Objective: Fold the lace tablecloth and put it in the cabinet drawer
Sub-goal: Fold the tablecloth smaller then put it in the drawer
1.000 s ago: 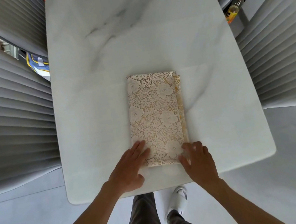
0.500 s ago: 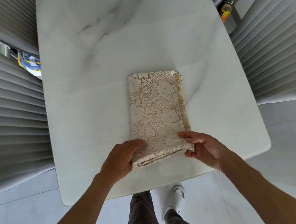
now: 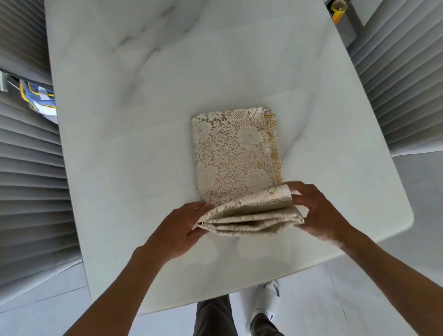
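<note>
My left hand (image 3: 178,234) and right hand (image 3: 315,211) pinch the near corners of the folded tablecloth (image 3: 236,159), lifting that end off the bench (image 3: 149,121). I should carry both corners evenly to the cloth's far edge, keeping layers aligned.

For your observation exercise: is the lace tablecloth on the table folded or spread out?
Folded. The lace tablecloth is a narrow stacked rectangle on the table; left hand and right hand lift its layered near end.
</note>
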A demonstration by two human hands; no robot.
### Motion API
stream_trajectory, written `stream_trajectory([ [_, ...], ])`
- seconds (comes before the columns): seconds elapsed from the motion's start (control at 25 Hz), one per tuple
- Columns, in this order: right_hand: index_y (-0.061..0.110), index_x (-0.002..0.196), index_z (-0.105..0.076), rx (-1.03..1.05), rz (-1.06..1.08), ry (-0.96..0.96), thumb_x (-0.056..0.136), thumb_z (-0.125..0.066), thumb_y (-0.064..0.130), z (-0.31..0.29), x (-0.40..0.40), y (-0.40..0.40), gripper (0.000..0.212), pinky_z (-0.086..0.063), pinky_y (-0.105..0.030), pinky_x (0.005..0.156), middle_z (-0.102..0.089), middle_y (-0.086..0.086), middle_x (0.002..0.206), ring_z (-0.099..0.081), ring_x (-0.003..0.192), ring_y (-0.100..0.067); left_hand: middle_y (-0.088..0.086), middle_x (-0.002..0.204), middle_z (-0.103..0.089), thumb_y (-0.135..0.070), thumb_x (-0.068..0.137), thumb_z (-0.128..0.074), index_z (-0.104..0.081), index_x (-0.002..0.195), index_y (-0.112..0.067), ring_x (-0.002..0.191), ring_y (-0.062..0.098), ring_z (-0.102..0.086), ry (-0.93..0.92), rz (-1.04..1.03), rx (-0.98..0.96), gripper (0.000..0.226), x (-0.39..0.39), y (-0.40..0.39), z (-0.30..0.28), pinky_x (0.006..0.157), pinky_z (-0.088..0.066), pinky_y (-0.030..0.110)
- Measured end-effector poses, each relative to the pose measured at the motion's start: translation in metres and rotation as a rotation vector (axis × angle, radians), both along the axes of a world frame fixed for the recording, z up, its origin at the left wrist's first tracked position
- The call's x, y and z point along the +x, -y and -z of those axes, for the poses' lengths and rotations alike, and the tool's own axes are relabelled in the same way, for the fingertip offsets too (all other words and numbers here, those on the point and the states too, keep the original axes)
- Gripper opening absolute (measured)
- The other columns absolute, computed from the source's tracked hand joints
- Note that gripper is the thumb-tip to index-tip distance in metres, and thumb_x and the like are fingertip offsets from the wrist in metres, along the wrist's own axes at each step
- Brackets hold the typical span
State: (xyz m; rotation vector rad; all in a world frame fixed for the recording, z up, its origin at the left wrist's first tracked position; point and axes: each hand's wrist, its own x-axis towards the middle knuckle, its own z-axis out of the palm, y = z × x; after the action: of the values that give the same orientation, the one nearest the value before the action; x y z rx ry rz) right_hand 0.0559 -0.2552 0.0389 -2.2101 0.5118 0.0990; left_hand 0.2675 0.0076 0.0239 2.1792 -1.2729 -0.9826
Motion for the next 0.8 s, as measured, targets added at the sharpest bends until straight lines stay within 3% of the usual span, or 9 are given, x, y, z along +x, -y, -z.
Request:
stream_trajectory([
  [0.08,0.039,0.095,-0.076,0.448,0.182,-0.064,0.079,-0.078,0.025,-0.005,0.015,0.007,0.022,-0.046,-0.028,0.087,-0.075,0.011,0.102,-0.065,0.098,-0.007,-0.015,0.103,-0.072,-0.045,0.093,-0.054,-0.067,0.106,-0.043,0.097,0.006,-0.065,-0.213,-0.192,0.054,0.019,0.012,0.008,-0.011,0.084,-0.051,0.033],
  [0.12,0.041,0.092,-0.075,0.458,0.259,-0.090,0.083,-0.074,0.032,-0.004,0.023,0.010,0.012,-0.046,-0.025,0.084,-0.076,0.014,0.096,-0.066,0.092,-0.004,-0.022,0.083,-0.070,-0.049,0.093,-0.053,-0.068,0.089,-0.044,0.081,-0.001,-0.063,-0.274,-0.285,0.057,0.016,0.016,0.015,-0.012,0.072,-0.049,0.028],
  [0.2,0.035,0.089,-0.074,0.347,0.361,-0.152,0.090,-0.065,0.041,0.002,0.039,0.012,0.011,-0.045,-0.024,0.076,-0.073,0.014,0.083,-0.062,0.079,-0.004,-0.019,0.061,-0.058,-0.051,0.094,-0.052,-0.063,0.073,-0.031,0.064,0.003,-0.054,-0.336,-0.457,0.045,0.031,0.020,0.034,-0.008,0.060,-0.039,0.026],
  [0.32,0.019,0.092,-0.070,0.221,0.447,-0.234,0.095,-0.052,0.046,0.014,0.061,0.009,0.032,-0.041,-0.031,0.069,-0.065,0.001,0.078,-0.054,0.074,-0.017,-0.007,0.058,-0.051,-0.048,0.095,-0.050,-0.050,0.065,-0.019,0.060,0.019,-0.049,-0.209,-0.642,0.079,0.042,0.018,0.056,0.004,0.059,-0.036,0.032],
  [0.48,0.013,0.086,-0.066,0.050,0.514,-0.323,0.098,-0.043,0.047,0.023,0.076,0.003,0.042,-0.044,-0.035,0.073,-0.070,-0.007,0.084,-0.062,0.083,-0.028,0.000,0.061,-0.053,-0.039,0.100,-0.041,-0.044,0.069,-0.016,0.065,0.029,-0.053,0.000,-0.687,0.073,0.039,0.011,0.066,0.011,0.061,-0.036,0.035],
  [0.64,0.015,0.077,-0.056,-0.119,0.545,-0.369,0.099,-0.038,0.046,0.025,0.082,-0.007,0.042,-0.038,-0.034,0.071,-0.069,-0.013,0.088,-0.061,0.088,-0.035,0.000,0.065,-0.054,-0.031,0.102,-0.036,-0.042,0.079,-0.019,0.067,0.033,-0.054,0.074,-0.746,-0.009,0.027,0.001,0.065,0.013,0.063,-0.040,0.038],
  [0.8,0.011,0.089,-0.055,-0.204,0.637,-0.398,0.101,-0.038,0.044,0.020,0.087,-0.017,0.038,-0.040,-0.039,0.074,-0.069,-0.016,0.091,-0.063,0.090,-0.039,-0.004,0.062,-0.051,-0.028,0.103,-0.035,-0.042,0.081,-0.019,0.066,0.033,-0.054,0.088,-0.744,-0.014,0.025,0.001,0.066,0.014,0.062,-0.036,0.035],
])
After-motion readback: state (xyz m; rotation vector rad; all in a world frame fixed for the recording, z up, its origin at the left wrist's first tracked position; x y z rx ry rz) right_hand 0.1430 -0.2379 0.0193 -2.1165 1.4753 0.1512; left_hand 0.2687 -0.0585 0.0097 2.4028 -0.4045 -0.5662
